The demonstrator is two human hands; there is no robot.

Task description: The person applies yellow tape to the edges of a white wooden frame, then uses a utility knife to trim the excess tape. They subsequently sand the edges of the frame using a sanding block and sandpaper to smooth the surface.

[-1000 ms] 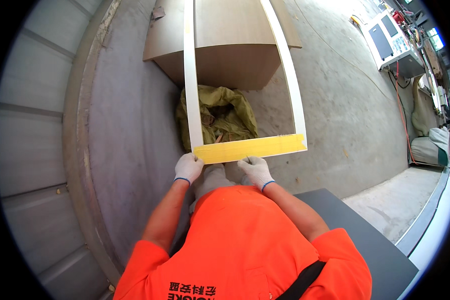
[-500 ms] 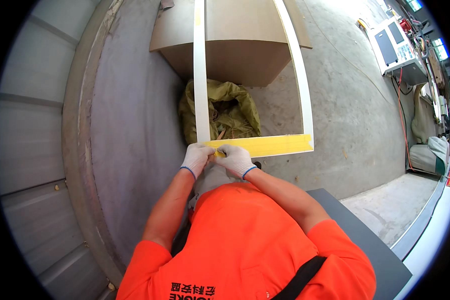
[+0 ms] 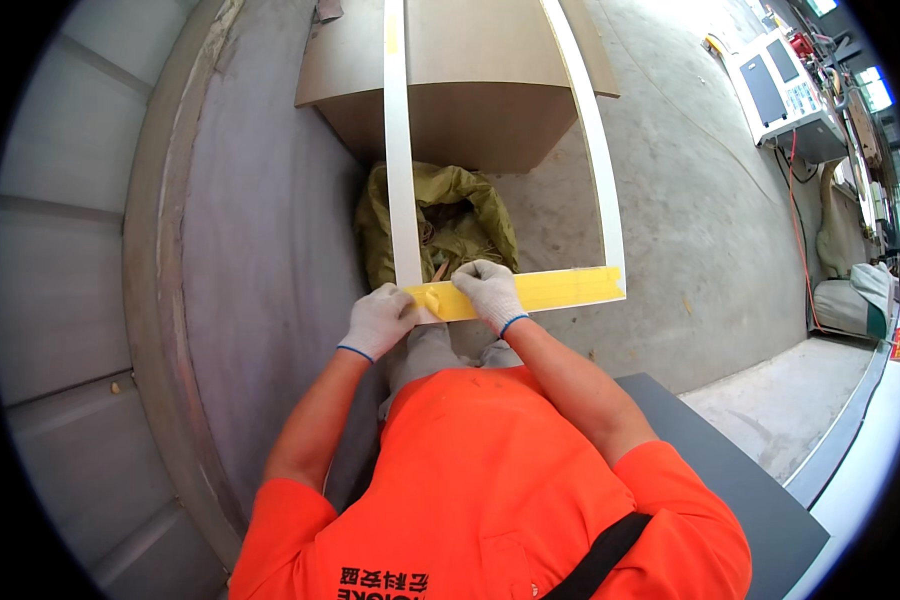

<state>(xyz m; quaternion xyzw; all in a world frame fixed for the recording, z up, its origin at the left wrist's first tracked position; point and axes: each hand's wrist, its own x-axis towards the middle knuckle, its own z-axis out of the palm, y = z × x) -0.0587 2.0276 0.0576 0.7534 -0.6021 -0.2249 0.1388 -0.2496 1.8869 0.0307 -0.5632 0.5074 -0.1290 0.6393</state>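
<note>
A white rectangular frame (image 3: 400,180) reaches away from me, its near bar covered by a strip of yellow tape (image 3: 560,288). Close to the left end, a small piece of the tape is wrinkled and lifted. My left hand (image 3: 382,318), in a white knitted glove with a blue cuff, is closed around the frame's near left corner. My right hand (image 3: 490,293), gloved the same way, is closed over the near bar right of the lifted piece, fingers curled at its far edge. The undersides of both grips are hidden.
An olive woven sack (image 3: 455,190) with scraps inside stands below the frame. Behind it is a large brown board-like box (image 3: 460,125). A corrugated wall (image 3: 60,290) runs along the left. A dark grey panel (image 3: 730,470) lies at my right; a white-grey machine (image 3: 785,90) stands far right.
My hands were together at the left corner. The right hand has moved right along the near bar and the left slightly left, leaving the lifted tape piece visible between them.
</note>
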